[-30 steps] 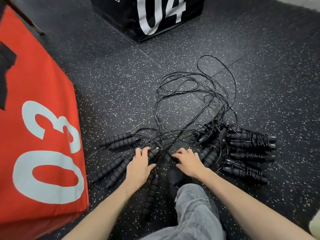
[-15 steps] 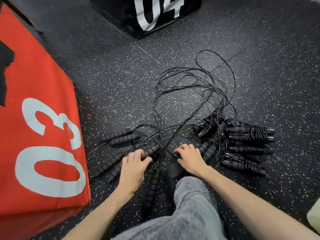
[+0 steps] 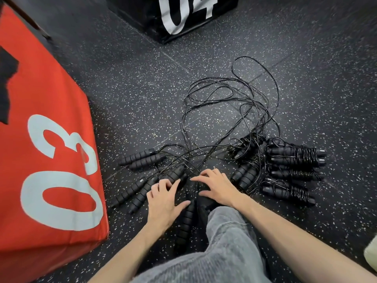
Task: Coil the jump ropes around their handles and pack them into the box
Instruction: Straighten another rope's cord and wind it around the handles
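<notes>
Several black jump ropes lie on the speckled floor. Their loose cords [image 3: 228, 103] tangle in loops ahead of me. Uncoiled handle pairs [image 3: 142, 158] lie at the left and lower left [image 3: 134, 193]. Coiled bundles [image 3: 295, 156] sit at the right. My left hand [image 3: 165, 203] hovers with spread fingers over a handle pair [image 3: 176, 173], its fingertips touching or just above it. One more handle [image 3: 186, 219] lies below its thumb, pointing toward me. My right hand [image 3: 216, 184] is spread, palm down, over cords and a dark thing beneath it.
A red box marked 03 [image 3: 47, 152] stands close at the left. A black box marked 04 [image 3: 179, 15] stands at the back. My knee in grey trousers [image 3: 226, 242] is between my arms. A pale object [image 3: 371, 254] shows at the right edge.
My left hand has drawn back toward me along the handles. My right hand has stayed over the cords, shifting slightly. The view has dipped a little.
</notes>
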